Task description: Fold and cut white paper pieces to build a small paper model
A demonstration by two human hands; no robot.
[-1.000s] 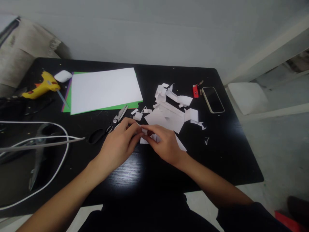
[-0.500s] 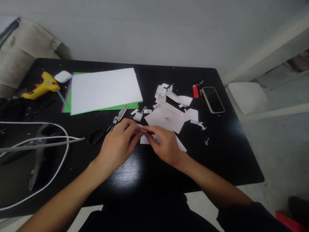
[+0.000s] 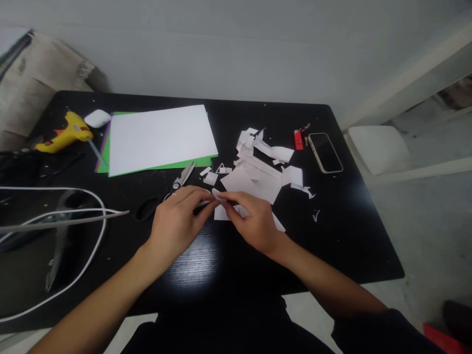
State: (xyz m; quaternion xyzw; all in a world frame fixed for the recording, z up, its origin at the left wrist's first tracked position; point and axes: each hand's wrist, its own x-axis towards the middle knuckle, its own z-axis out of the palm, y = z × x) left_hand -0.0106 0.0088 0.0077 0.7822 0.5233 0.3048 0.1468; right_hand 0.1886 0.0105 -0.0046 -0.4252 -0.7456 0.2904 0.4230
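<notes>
Item: one small white paper piece (image 3: 217, 194), located between the fingertips of both hands, above the near-middle of the bench (image 3: 342, 246). Left hand (image 3: 179, 211): thumb and fingers closed on the piece. Right hand (image 3: 252, 219): thumb and forefinger pinching it from the opposite side (folds are largely hidden by the fingers). Clock taken from the piece, twelve pointing away from the wearer: scissors (image 3: 177, 185) lie open at ten, sheets (image 3: 162, 140) at ten to eleven, scraps (image 3: 254, 182) at two to three, phone (image 3: 326, 153) further out at two to three. Handling, in this inspector's judgement: very light, thin, readily creased or torn; little slip expected. Recommended hold: fingertips at opposite edges, light pressure, no twisting.
</notes>
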